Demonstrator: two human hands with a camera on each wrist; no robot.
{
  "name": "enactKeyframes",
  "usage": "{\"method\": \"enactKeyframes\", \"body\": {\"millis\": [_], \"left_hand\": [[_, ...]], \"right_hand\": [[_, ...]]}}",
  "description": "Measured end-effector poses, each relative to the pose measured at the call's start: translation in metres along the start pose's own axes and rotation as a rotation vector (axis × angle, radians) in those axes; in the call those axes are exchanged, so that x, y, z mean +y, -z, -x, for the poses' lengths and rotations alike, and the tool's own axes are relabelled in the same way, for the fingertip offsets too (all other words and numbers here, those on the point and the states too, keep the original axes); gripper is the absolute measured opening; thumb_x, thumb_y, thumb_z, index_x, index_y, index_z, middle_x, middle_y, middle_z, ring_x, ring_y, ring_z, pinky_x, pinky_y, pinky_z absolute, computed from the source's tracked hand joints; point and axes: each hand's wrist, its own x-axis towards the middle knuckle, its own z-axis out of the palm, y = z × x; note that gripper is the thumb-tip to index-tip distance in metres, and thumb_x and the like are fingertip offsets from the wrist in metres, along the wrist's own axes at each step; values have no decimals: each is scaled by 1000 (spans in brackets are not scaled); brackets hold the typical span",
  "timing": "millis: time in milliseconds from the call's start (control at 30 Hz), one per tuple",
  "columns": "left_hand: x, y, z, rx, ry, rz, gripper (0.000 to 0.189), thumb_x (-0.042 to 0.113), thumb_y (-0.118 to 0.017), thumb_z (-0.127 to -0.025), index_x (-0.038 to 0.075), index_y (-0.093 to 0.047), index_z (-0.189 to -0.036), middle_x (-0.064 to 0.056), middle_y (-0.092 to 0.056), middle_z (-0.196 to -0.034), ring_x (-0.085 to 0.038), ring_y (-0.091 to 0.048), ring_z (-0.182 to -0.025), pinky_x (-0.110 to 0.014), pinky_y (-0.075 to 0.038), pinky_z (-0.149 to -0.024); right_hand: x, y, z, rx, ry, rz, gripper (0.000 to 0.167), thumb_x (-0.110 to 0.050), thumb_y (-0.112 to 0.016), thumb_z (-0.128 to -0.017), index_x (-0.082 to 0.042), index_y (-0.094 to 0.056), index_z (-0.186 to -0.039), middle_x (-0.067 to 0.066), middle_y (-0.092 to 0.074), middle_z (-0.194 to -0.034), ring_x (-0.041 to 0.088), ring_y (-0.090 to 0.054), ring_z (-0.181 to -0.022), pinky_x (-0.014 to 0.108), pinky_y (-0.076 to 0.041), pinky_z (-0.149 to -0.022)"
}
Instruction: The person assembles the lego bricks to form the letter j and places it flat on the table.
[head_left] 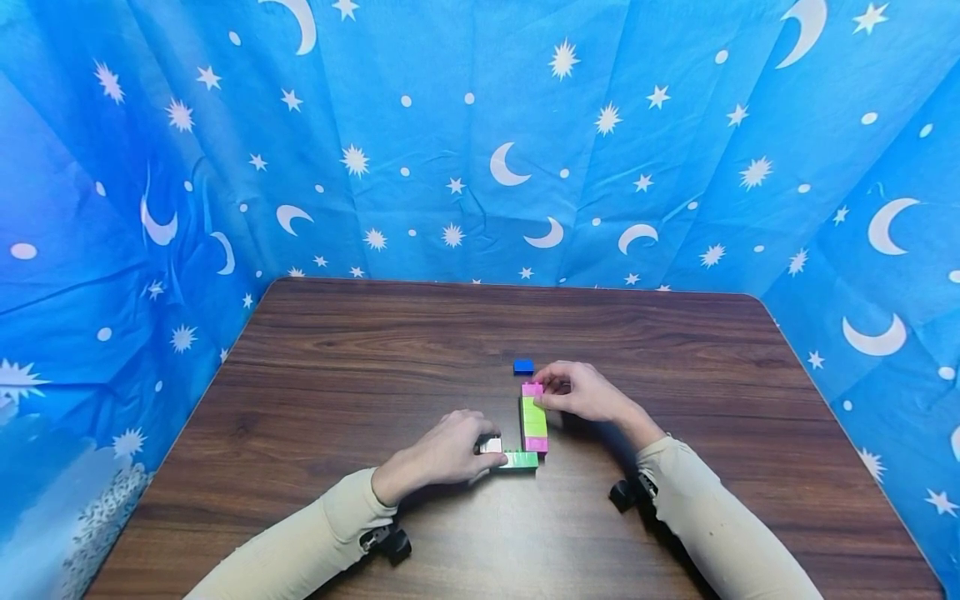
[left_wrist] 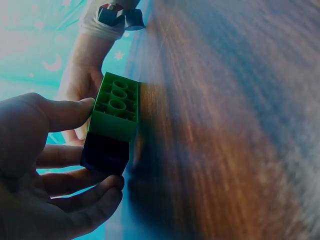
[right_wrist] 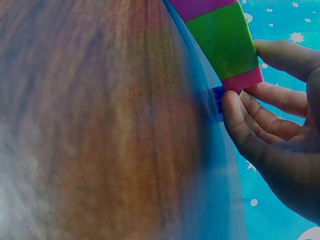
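Observation:
In the head view my left hand (head_left: 453,446) holds a short row of toy bricks, its thumb on the green brick (head_left: 521,460) and its fingers about the dark brick (left_wrist: 105,152). The dark one's top shines white from above. The left wrist view shows the green brick's hollow underside. My right hand (head_left: 585,392) grips the far end of a stack of toy bricks, lime green (head_left: 534,417) in the middle and pink (head_left: 537,445) at both ends. The near pink end sits right at the green brick's right end.
A small blue brick (head_left: 523,367) lies on the brown wooden table (head_left: 337,358), just beyond the stack and beside my right fingertips. A blue cloth (head_left: 420,200) with white moons and stars hangs around the table's back and sides.

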Motion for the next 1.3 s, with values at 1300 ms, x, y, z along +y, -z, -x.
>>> {"method": "enactKeyframes", "body": {"millis": [1300], "left_hand": [[-1,-2,2,-15,-8,-14,32,40,-70,-87,13,-72,-105,4,-65,-87,-6,-52,-75,-28,-45,-75]], "right_hand": [[4,-2,-4,-71,-12,47,28,-30,-73,-87,-9,-70,-105,-3,-67,-85,9,-60,-77,25,-49,-70]]}}
